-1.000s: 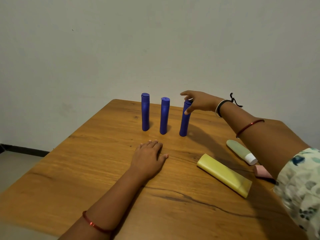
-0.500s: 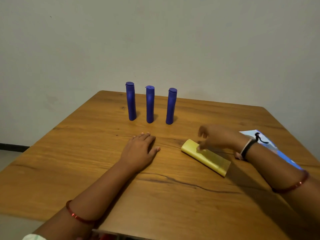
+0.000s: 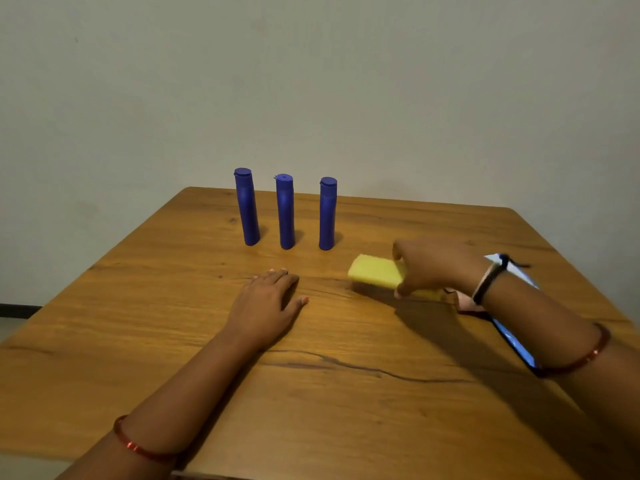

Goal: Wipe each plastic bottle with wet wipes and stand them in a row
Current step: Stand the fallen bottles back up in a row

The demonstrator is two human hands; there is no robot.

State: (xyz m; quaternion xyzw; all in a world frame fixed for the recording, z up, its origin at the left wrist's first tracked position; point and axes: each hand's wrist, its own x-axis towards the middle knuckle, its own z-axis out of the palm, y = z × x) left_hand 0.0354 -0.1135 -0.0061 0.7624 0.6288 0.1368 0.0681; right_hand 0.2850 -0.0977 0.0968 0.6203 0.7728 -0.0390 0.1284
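Three blue bottles (image 3: 285, 211) stand upright in a row toward the far edge of the bench (image 3: 346, 393), evenly spaced and apart from one another. Just nearer than the rightmost of them, and slightly to its right, lies the yellow bottle (image 3: 375, 271). The right hand (image 3: 434, 266) curls over its middle, the grip closed round it with the thumb underneath at the near side; its far end looks a little raised off the wood, though blur makes that uncertain. The left hand (image 3: 268, 301) rests flat on the bench, nearer than the blue row, fingers spread and holding nothing. A blue-edged flat pack (image 3: 512, 336) lies under the right forearm, with something pink (image 3: 465, 303) beside the wrist, too hidden to name.

The step in hand appears to be picking up the yellow bottle for wiping. To do it well, the person should hold it firmly near the middle, lift it away from the blue row so nothing topples, and free the left hand to fetch a wipe.
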